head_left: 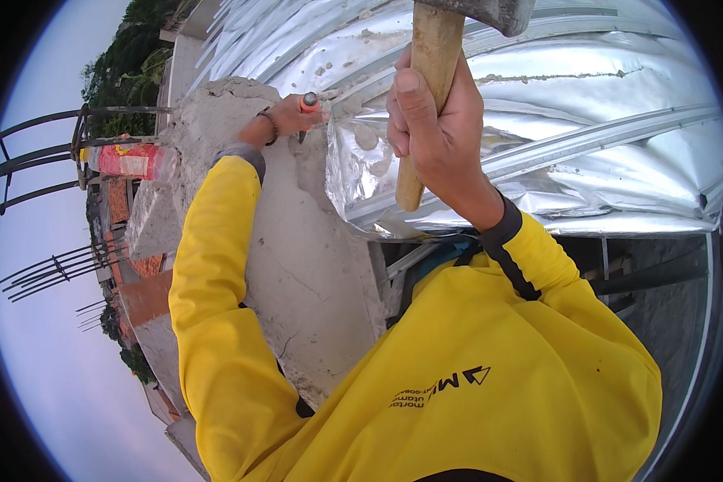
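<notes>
My right hand (450, 132) is wrapped round the wooden handle of a hammer (437, 48), which is raised. Its dark metal head is cut off by the top edge of the view. Farther left, my left hand (284, 116) grips a chisel (309, 102) with an orange grip and a round metal end facing up. The chisel's lower end points down at the rough edge of a grey concrete wall top (297, 257), beside the silver foil. Whether its tip touches the concrete cannot be made out.
Shiny foil sheeting (586, 88) with metal battens (610, 143) spreads along the right, strewn with concrete crumbs. Bent rebar (40, 157) sticks out at the left, next to a plastic bottle with a red label (128, 161). Beyond the wall's left side lie buildings, trees and sky.
</notes>
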Demonstrator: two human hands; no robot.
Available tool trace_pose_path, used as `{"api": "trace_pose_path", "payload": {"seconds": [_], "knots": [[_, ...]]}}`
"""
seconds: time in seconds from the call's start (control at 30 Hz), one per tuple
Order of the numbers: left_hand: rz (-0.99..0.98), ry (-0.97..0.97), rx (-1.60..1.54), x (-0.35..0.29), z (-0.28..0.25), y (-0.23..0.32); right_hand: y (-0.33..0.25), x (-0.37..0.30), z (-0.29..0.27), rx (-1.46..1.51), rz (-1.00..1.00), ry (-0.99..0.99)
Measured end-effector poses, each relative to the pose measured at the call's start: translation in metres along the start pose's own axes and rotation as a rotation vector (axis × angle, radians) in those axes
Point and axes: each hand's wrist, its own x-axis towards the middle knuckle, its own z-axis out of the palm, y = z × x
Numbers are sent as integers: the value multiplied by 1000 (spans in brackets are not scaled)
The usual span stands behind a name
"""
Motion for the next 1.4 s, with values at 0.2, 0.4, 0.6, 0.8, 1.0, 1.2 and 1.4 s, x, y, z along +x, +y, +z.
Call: {"api": "trace_pose_path", "payload": {"seconds": [0.2,0.4,0.6,0.8,1.0,1.2,1.4], "knots": [[-130,48,125,-10,-2,24,106,-8,21,-292,545,-315],[60,54,-33,-4,0,-2,58,-8,-10,-147,600,-165],[32,35,-22,3,5,-8,8,49,4,-26,-132,168],[28,36,20,-2,6,8,120,-8,9,-388,367,-247],[29,114,-22,-1,3,-20,72,0,3,-261,235,-175],[12,145,46,6,4,-12,-1,65,20,-78,-253,104],[-40,136,42,11,4,-19,142,-13,11,-443,326,-292]]}}
